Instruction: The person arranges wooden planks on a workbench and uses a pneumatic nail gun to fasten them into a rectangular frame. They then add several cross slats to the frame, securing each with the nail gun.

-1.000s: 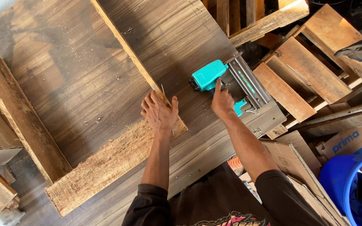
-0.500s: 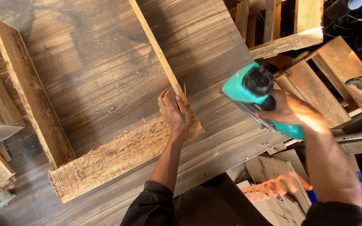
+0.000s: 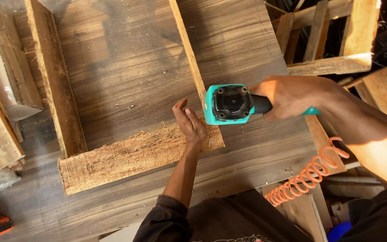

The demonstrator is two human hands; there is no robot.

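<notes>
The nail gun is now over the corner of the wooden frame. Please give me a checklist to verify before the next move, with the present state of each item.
1. Right hand grips the nail gun firmly: ok.
2. Left hand presses the rough front board flat: ok.
3. Left fingers are away from the tool: not ok, they lie right beside it.
4. Thin strip meets the front board at the corner: cannot tell, the tool hides it.
5. Orange coiled hose hangs free: ok.
</notes>
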